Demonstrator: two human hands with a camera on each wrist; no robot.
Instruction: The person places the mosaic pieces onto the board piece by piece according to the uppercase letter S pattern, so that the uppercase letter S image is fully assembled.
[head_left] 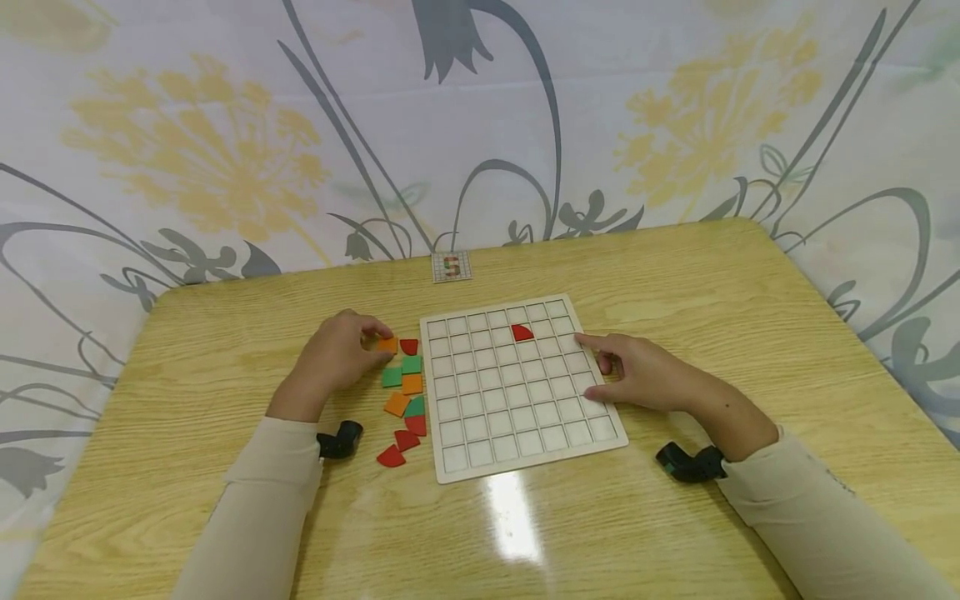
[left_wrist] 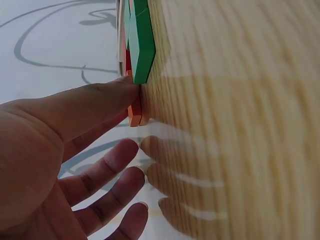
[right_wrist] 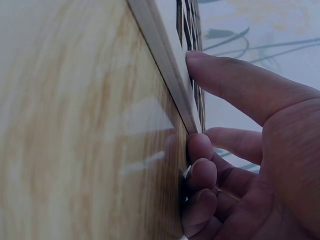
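A square orange tile (head_left: 387, 344) lies between the thumb and index finger of my left hand (head_left: 336, 357), left of the board; the left wrist view shows the pinch low at the tabletop, with the other fingers spread. My right hand (head_left: 647, 372) holds the right edge of a pale wooden grid board (head_left: 618, 442). Its thumb and index finger rest on the board, and the remaining fingers curl at the edge. One red quarter-round tile (head_left: 522, 332) occupies a cell in the upper part of the grid. Beside the left hand sits a green square tile (head_left: 392, 377).
Loose orange, green and red tiles line the board's left side, including a red quarter-round piece (head_left: 391, 456) nearest me. Behind the board, a small card (head_left: 452, 267) bears a coloured S-like pattern on a grid. A floral cloth (head_left: 480, 125) hangs behind the wooden table (head_left: 187, 517).
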